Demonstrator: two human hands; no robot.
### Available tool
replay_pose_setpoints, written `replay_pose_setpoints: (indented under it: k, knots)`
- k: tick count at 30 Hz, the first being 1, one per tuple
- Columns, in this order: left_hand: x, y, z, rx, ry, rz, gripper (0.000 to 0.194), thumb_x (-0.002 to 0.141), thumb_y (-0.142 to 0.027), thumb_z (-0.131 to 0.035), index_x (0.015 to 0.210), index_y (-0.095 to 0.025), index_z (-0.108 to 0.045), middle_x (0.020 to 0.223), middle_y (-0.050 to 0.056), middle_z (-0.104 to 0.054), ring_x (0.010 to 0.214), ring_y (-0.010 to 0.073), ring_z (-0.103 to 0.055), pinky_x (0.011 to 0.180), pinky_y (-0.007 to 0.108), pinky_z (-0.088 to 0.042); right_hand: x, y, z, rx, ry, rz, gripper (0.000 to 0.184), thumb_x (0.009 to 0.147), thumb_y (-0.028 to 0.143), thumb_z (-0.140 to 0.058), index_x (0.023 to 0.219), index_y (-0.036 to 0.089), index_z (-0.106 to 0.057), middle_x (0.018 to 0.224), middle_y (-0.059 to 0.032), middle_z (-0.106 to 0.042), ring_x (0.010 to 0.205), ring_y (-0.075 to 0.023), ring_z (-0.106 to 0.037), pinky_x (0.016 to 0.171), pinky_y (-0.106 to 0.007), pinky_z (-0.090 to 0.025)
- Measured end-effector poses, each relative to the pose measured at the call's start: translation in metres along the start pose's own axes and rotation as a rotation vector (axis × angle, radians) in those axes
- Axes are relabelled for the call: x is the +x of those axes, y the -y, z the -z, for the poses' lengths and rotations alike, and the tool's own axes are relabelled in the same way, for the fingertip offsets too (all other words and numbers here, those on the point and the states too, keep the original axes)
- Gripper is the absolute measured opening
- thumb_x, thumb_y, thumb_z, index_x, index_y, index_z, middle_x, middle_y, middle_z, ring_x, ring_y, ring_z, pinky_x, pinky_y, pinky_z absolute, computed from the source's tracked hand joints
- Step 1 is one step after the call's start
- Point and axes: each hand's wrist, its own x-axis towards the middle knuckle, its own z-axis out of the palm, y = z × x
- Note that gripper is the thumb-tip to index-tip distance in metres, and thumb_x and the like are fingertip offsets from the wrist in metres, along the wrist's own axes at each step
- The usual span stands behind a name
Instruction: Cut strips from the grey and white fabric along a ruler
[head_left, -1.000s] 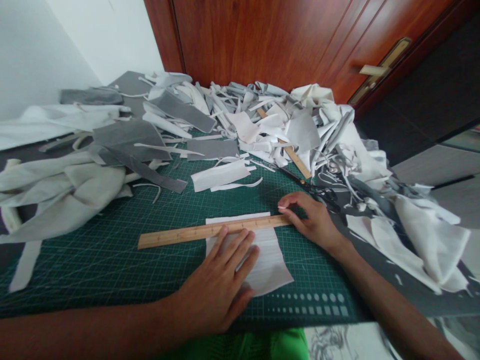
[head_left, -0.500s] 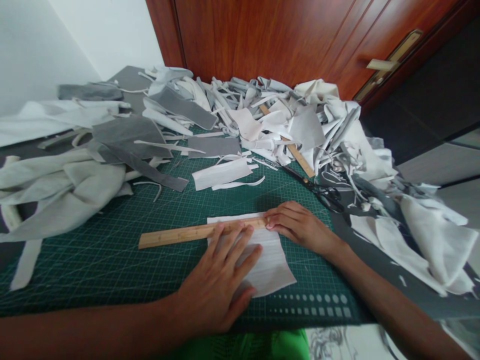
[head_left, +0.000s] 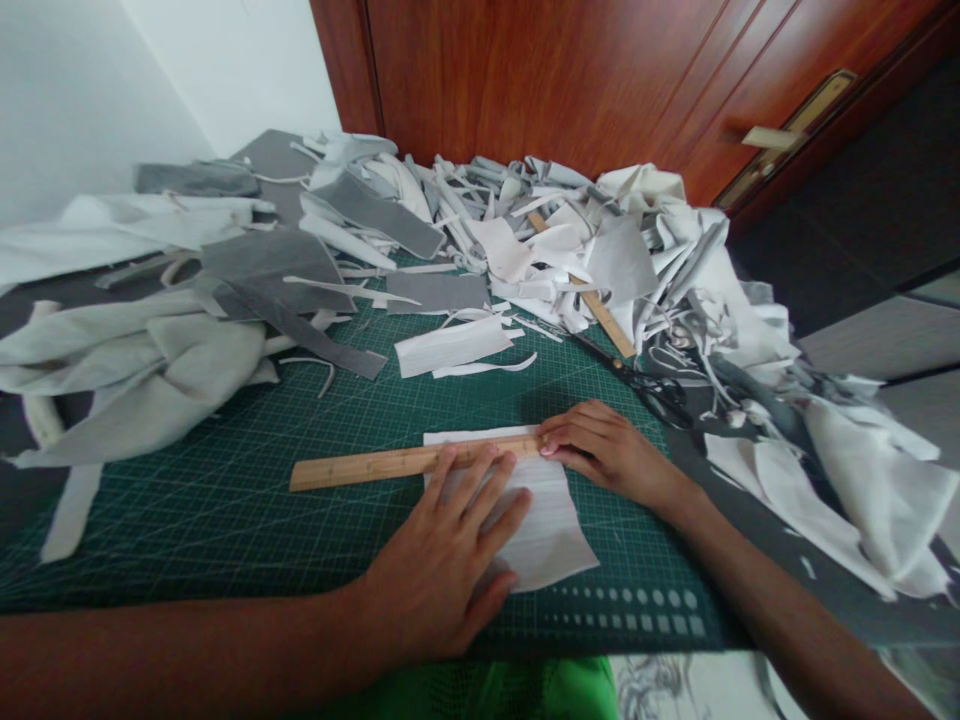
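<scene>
My left hand (head_left: 442, 550) lies flat with spread fingers, pressing a wooden ruler (head_left: 375, 466) onto a white fabric piece (head_left: 546, 530). The ruler crosses the fabric's upper part, nearly level. My right hand (head_left: 604, 450) has its fingers closed over the ruler's right end, hiding that end. Beneath the fabric is a green cutting mat (head_left: 225, 530) with a printed grid. Black-handled scissors (head_left: 645, 380) lie beyond my right hand, at the edge of a heap of fabric scraps (head_left: 600, 250).
White and grey offcuts (head_left: 142, 370) cover the left of the mat and spill beyond it. Another wooden strip (head_left: 596, 305) lies in the heap. A wooden door (head_left: 525, 80) with a brass handle (head_left: 769, 138) stands behind, and a white wall (head_left: 97, 90) at the left.
My right hand has moved down and left from beside the ruler onto its right end. My left hand and the fabric stay in place, and the view has shifted slightly.
</scene>
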Motion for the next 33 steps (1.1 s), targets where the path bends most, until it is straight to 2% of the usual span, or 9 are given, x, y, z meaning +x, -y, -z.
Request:
replay_pose_setpoints:
  k: [3,6,11,14,18,20,22,29,33]
  knots:
    - [0.001,0.0,0.001,-0.009,0.01,0.004,0.065,0.108,-0.056,-0.049,0.161,-0.019,-0.051,0.171,0.02,-0.041,0.159,0.0425,-0.037,0.131,0.066,-0.014,0.002,0.0,-0.001,0.041,-0.016,-0.011,0.008,0.106,0.027,-0.064,0.108,0.025,-0.071,0.112,-0.0061,-0.082,0.102,-0.0199,-0.075,0.091,-0.039,-0.055]
    - [0.001,-0.001,0.0,-0.013,0.022,0.004,0.066,0.108,-0.056,-0.048,0.162,-0.018,-0.05,0.173,0.02,-0.039,0.16,0.0434,-0.034,0.13,0.067,-0.016,0.008,0.005,-0.002,0.154,-0.097,-0.012,0.005,0.103,0.026,-0.068,0.106,0.025,-0.072,0.104,-0.0054,-0.083,0.098,-0.0199,-0.076,0.089,-0.038,-0.057]
    - [0.0,-0.001,-0.001,-0.008,0.021,0.007,0.065,0.109,-0.055,-0.046,0.163,-0.018,-0.048,0.175,0.02,-0.035,0.161,0.0436,-0.031,0.13,0.067,-0.017,0.027,0.018,-0.013,0.282,-0.184,-0.101,0.006,0.1,0.028,-0.073,0.098,0.023,-0.074,0.093,-0.0046,-0.08,0.084,-0.0174,-0.073,0.072,-0.03,-0.058]
    - [0.0,-0.001,-0.001,-0.002,0.017,0.011,0.064,0.109,-0.053,-0.046,0.163,-0.018,-0.048,0.17,0.02,-0.043,0.159,0.0425,-0.035,0.131,0.066,-0.018,0.047,0.027,-0.023,0.309,-0.206,-0.122,0.008,0.098,0.028,-0.076,0.093,0.022,-0.074,0.089,-0.004,-0.08,0.082,-0.0168,-0.072,0.072,-0.029,-0.055]
    - [0.0,-0.003,-0.002,0.016,-0.003,0.011,0.063,0.11,-0.053,-0.044,0.16,-0.016,-0.051,0.16,0.019,-0.056,0.15,0.0406,-0.047,0.129,0.062,-0.023,0.078,0.038,-0.032,0.371,-0.173,-0.146,0.009,0.097,0.024,-0.075,0.088,0.022,-0.074,0.087,-0.0015,-0.078,0.078,-0.0148,-0.069,0.072,-0.028,-0.052]
    - [0.001,-0.004,-0.002,0.022,-0.013,0.018,0.062,0.11,-0.053,-0.044,0.159,-0.017,-0.052,0.157,0.018,-0.059,0.147,0.0387,-0.05,0.13,0.06,-0.024,0.089,0.041,-0.035,0.383,-0.117,-0.17,0.007,0.096,0.022,-0.075,0.089,0.021,-0.075,0.081,0.0009,-0.075,0.07,-0.0126,-0.064,0.067,-0.026,-0.048]
    - [0.001,-0.005,-0.001,0.026,-0.022,0.022,0.061,0.11,-0.053,-0.045,0.158,-0.017,-0.053,0.154,0.017,-0.061,0.145,0.0377,-0.052,0.13,0.058,-0.025,0.097,0.043,-0.039,0.386,-0.076,-0.178,0.004,0.095,0.02,-0.075,0.091,0.021,-0.076,0.084,0.001,-0.076,0.071,-0.0123,-0.062,0.068,-0.026,-0.047]
    - [0.001,-0.005,-0.002,0.028,-0.021,0.018,0.062,0.108,-0.052,-0.047,0.158,-0.016,-0.054,0.15,0.018,-0.062,0.142,0.0389,-0.052,0.128,0.06,-0.024,0.101,0.043,-0.053,0.374,-0.031,-0.195,0.008,0.097,0.017,-0.073,0.097,0.021,-0.08,0.092,-0.0016,-0.079,0.08,-0.0144,-0.066,0.076,-0.027,-0.048]
    - [0.002,-0.004,-0.001,0.027,-0.015,0.018,0.061,0.109,-0.052,-0.046,0.157,-0.016,-0.054,0.148,0.017,-0.064,0.139,0.0385,-0.054,0.125,0.059,-0.03,0.102,0.049,-0.053,0.349,-0.025,-0.197,0.007,0.096,0.015,-0.075,0.098,0.019,-0.081,0.096,-0.0035,-0.08,0.089,-0.0156,-0.069,0.082,-0.027,-0.049]
